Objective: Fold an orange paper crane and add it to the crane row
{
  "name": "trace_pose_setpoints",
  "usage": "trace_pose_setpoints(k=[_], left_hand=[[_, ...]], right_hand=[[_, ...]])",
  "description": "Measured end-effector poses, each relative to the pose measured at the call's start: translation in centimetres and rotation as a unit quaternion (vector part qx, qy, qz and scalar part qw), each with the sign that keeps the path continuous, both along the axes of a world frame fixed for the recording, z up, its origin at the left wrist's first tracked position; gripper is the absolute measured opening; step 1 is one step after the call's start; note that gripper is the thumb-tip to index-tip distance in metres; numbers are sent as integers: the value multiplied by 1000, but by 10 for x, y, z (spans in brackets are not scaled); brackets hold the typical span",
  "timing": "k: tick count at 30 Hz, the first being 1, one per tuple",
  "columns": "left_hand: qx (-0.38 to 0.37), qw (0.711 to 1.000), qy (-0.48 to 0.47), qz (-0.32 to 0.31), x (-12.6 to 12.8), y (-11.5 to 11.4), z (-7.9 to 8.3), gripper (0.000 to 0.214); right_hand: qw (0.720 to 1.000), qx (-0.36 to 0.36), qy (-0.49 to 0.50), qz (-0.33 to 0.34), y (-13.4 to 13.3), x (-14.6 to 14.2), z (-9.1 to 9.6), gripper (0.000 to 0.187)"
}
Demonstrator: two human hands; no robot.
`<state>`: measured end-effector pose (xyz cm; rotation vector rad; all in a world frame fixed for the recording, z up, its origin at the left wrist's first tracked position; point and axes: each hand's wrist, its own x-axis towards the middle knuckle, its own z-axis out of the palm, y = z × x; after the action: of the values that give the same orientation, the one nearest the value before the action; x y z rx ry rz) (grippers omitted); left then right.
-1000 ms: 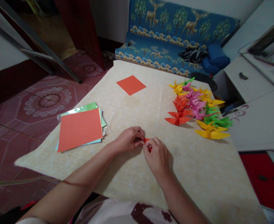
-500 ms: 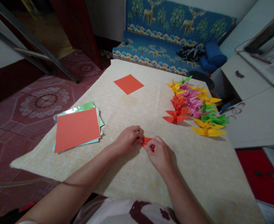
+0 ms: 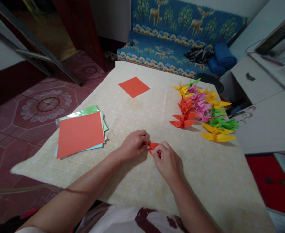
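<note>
A small folded piece of orange-red paper [image 3: 154, 145] is held between my two hands, low over the near middle of the table. My left hand [image 3: 137, 143] pinches its left end, fingers curled over it. On the right end, my right hand [image 3: 166, 158] grips the paper between thumb and fingers. Much of the folded shape is covered by my fingers, so its exact form cannot be made out. Beyond my hands a flat orange-red paper square [image 3: 134, 87] lies on the tablecloth.
On the left sits a stack of coloured paper [image 3: 80, 134], orange-red on top. Several folded paper cranes [image 3: 200, 106] in red, pink, yellow and green crowd the right side of the cloth-covered table [image 3: 205, 181]. A blue patterned sofa [image 3: 161, 53] and white cabinet [image 3: 270, 119] stand beyond.
Both hands stay almost in place on the folded paper. The fingers of my right hand have shifted very slightly right, and a bit more of the paper shows between the hands.
</note>
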<state>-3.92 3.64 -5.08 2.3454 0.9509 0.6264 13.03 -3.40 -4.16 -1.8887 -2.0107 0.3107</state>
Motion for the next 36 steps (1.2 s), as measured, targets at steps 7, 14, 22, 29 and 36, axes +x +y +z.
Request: trace_pose_setpoints(k=[7,14,22,29,36], left_hand=[[-14,1000,-3,7,1,1,-2,10],[-29,999,-28,-30,-1,4,-2,14],[-26,1000,-15,3,2,2,-2,12],[-23,1000,-2,5,2,1,1,10],[-21,999,-13,21,4,-2,-2,6]], right_hand=[[998,-42,40,-2,3,2,10,16],[998,-53,36,-10,5,2,10,18],[998,-52,22,-4,5,2,10,20],[999,-35,6,-7,3,1,4,15],[999,-32,-12,-10,1,-2,5,18]])
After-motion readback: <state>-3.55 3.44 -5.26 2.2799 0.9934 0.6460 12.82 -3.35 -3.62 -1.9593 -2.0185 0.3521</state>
